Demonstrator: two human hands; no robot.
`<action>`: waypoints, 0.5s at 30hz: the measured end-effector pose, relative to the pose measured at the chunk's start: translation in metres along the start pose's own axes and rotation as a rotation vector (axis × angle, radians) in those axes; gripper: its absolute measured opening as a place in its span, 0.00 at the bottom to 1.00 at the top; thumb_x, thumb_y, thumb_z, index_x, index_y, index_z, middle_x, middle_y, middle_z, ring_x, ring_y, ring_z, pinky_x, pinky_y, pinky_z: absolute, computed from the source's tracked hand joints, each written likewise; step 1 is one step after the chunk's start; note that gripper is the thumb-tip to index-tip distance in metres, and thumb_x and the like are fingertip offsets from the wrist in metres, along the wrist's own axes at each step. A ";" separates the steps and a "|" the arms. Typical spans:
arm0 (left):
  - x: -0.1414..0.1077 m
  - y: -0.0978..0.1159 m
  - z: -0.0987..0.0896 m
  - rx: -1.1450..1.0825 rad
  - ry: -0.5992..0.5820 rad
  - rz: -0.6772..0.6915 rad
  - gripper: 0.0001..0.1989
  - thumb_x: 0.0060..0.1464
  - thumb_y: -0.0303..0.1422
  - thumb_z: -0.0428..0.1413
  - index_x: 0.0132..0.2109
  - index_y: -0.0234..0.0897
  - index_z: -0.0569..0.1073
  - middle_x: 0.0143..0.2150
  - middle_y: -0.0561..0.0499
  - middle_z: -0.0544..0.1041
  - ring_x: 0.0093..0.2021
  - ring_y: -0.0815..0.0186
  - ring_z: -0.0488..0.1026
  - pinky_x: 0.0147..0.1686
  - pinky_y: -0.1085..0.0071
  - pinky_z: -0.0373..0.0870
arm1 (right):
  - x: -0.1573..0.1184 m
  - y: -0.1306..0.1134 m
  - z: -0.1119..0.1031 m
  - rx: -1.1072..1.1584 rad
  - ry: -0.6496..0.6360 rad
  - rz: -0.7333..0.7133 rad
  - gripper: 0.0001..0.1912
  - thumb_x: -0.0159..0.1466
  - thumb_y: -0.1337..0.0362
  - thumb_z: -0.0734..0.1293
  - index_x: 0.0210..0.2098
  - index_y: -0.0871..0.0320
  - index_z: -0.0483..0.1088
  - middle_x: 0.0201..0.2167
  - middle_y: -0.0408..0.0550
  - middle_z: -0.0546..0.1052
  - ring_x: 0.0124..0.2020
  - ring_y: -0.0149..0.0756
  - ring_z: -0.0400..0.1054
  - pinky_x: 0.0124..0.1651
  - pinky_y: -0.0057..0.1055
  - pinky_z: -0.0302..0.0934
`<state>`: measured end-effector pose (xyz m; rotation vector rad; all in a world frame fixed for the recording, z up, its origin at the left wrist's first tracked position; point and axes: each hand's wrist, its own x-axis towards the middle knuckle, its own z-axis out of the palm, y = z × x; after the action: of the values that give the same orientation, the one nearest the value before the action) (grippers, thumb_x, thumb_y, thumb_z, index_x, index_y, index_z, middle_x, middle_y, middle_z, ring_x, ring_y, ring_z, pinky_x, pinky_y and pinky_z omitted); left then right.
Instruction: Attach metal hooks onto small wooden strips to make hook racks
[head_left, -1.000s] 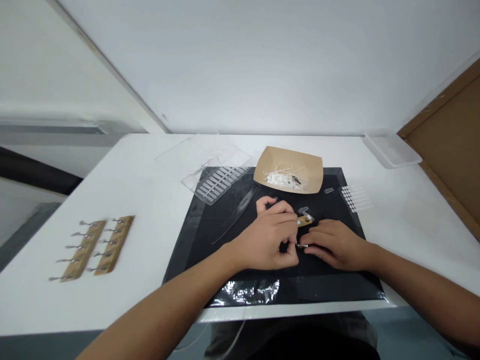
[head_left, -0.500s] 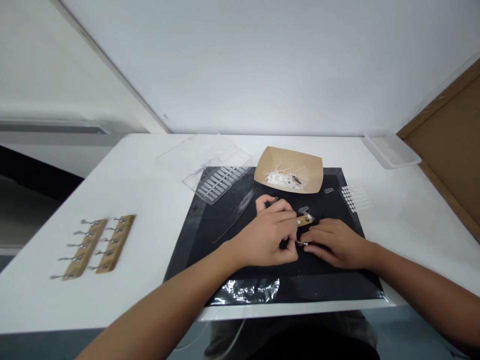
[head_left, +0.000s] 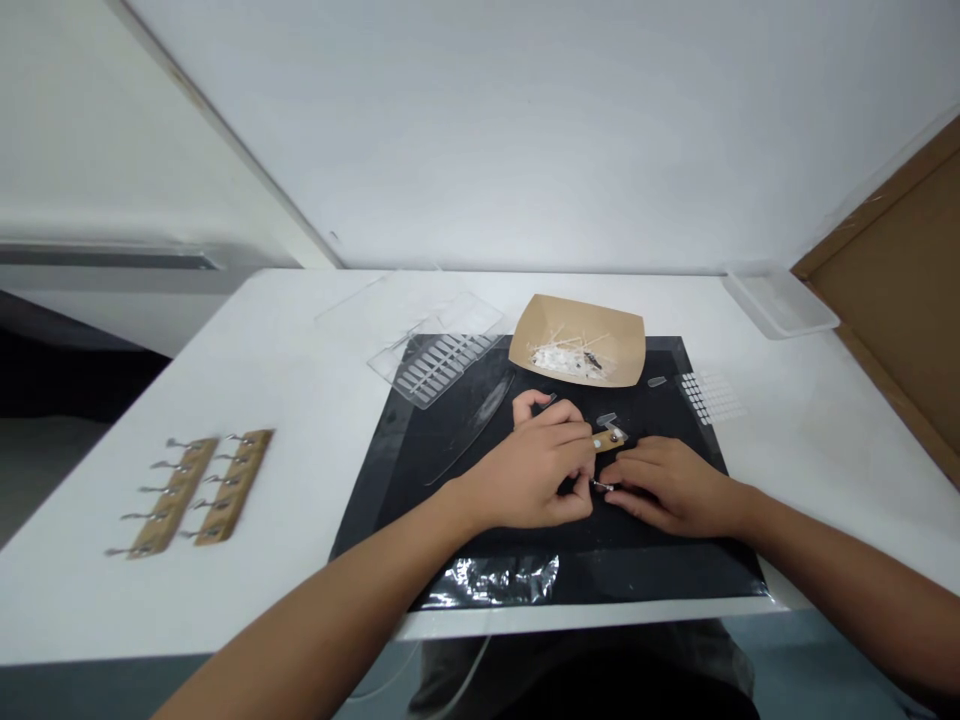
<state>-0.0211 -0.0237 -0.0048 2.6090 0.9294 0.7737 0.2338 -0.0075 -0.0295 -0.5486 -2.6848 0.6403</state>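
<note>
My left hand (head_left: 536,470) is closed over the black mat (head_left: 465,510), its thumb and fingers pinched at one end of a small metal clip (head_left: 602,486). From the right, the fingertips of my right hand (head_left: 679,487) pinch the clip's other end. A short wooden strip (head_left: 606,440) juts out from under my left hand, the rest of it covered. Clear nail tips (head_left: 607,420) lie just behind the strip. Another small piece (head_left: 550,400) shows by my left fingers, too small to make out.
A brown paper tray (head_left: 622,345) holds white scraps and thin sticks. Clear nail tips on a sprue (head_left: 442,368) and a curved transparent strip (head_left: 480,420) lie left. Two wooden bars (head_left: 236,490) carry upright clips. A sheet of white dots (head_left: 709,398) and a plastic box (head_left: 780,305) are right.
Hardly anything differs. My left hand has shifted very slightly, and both hands stay at the small clip. The whole view has moved a little.
</note>
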 end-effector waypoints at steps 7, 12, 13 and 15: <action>0.001 0.000 -0.003 0.029 0.002 0.009 0.04 0.55 0.25 0.56 0.35 0.38 0.73 0.32 0.54 0.76 0.44 0.59 0.72 0.56 0.54 0.50 | -0.001 0.001 0.001 -0.005 -0.002 0.001 0.10 0.78 0.58 0.63 0.49 0.56 0.73 0.38 0.47 0.81 0.37 0.36 0.73 0.42 0.34 0.61; 0.002 0.000 -0.005 0.054 -0.005 0.021 0.04 0.58 0.25 0.55 0.37 0.37 0.73 0.31 0.54 0.75 0.44 0.59 0.72 0.56 0.54 0.50 | 0.000 0.000 0.000 -0.006 -0.007 -0.001 0.10 0.78 0.58 0.63 0.49 0.56 0.72 0.39 0.47 0.81 0.36 0.36 0.73 0.42 0.34 0.61; 0.002 0.000 -0.005 0.058 -0.006 0.022 0.03 0.58 0.25 0.55 0.37 0.37 0.73 0.31 0.54 0.75 0.44 0.60 0.72 0.56 0.54 0.50 | 0.000 0.000 0.000 -0.007 -0.006 -0.001 0.10 0.78 0.58 0.63 0.49 0.56 0.72 0.38 0.47 0.81 0.36 0.36 0.73 0.42 0.34 0.61; 0.002 0.000 -0.005 0.067 -0.008 0.027 0.03 0.58 0.25 0.56 0.37 0.37 0.73 0.31 0.54 0.75 0.44 0.60 0.72 0.55 0.54 0.50 | 0.000 0.000 0.000 -0.008 -0.006 -0.002 0.09 0.78 0.58 0.64 0.49 0.56 0.72 0.38 0.46 0.81 0.36 0.36 0.73 0.43 0.34 0.61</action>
<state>-0.0229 -0.0225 0.0001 2.6854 0.9349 0.7510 0.2336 -0.0072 -0.0295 -0.5473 -2.6941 0.6327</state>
